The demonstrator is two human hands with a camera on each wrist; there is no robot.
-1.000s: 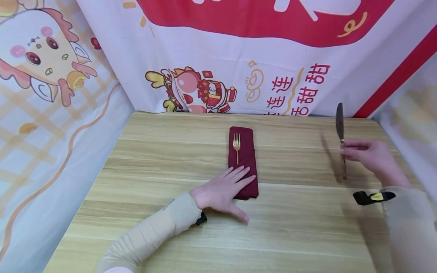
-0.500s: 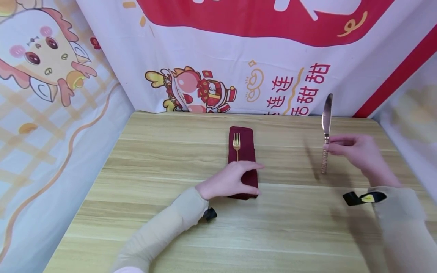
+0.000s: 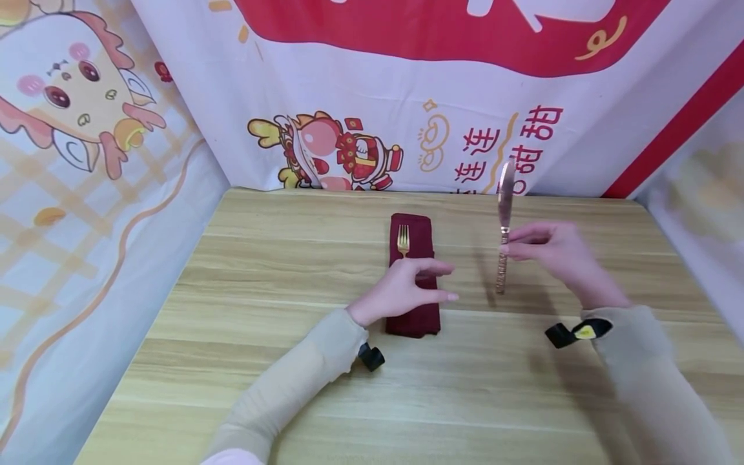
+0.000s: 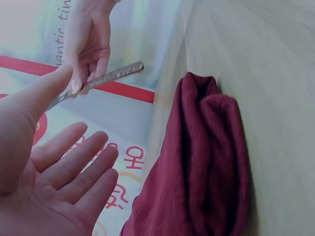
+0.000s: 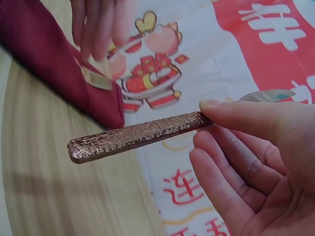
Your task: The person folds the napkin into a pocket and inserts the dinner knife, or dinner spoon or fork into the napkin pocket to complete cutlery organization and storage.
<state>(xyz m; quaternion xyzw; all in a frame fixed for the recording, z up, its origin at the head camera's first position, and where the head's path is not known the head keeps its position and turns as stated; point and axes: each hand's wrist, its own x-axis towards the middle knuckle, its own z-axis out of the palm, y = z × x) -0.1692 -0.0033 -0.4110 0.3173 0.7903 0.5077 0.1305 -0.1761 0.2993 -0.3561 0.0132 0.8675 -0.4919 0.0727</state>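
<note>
My right hand pinches a table knife between thumb and fingers at the top of its patterned handle. The knife is held upright above the table, blade up, to the right of a folded dark red cloth napkin. Over that napkin hovers my left hand, holding nothing, its thumb and fingers spread apart toward the knife. A gold fork lies on the napkin's far part, its tines showing and its handle hidden behind my left hand. In the left wrist view the palm faces up beside the napkin's folds.
Everything is on a light wood-grain table. A printed white and red cloth hangs along its back edge, and another printed cloth hangs at the left. Small black wrist cameras are strapped at both sleeves.
My right hand has carried the knife leftward, closer to the napkin. My left hand has lifted from lying flat on the napkin and turned, thumb and fingers now parted. The fork and napkin stay put.
</note>
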